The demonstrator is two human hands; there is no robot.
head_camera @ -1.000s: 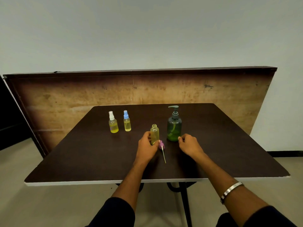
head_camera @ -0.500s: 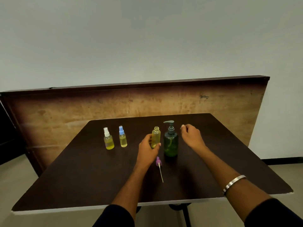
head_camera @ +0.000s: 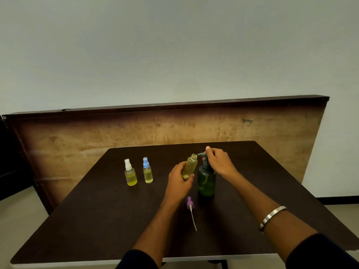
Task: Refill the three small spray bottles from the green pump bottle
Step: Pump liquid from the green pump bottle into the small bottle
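Three spray bottles (head_camera: 190, 166), one green pump bottle (head_camera: 206, 181)

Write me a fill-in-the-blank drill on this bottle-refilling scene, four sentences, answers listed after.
1. The left hand holds the open spray bottle, tilted toward the spout of the ____ pump bottle.
2. The right hand rests on that bottle's ____.
3. The removed sprayer cap lying on the table is ____ in colour.
4. Of the two capped bottles standing at the left, one has a white cap and the other a ____ one.

Missing words: green; pump head; purple; blue
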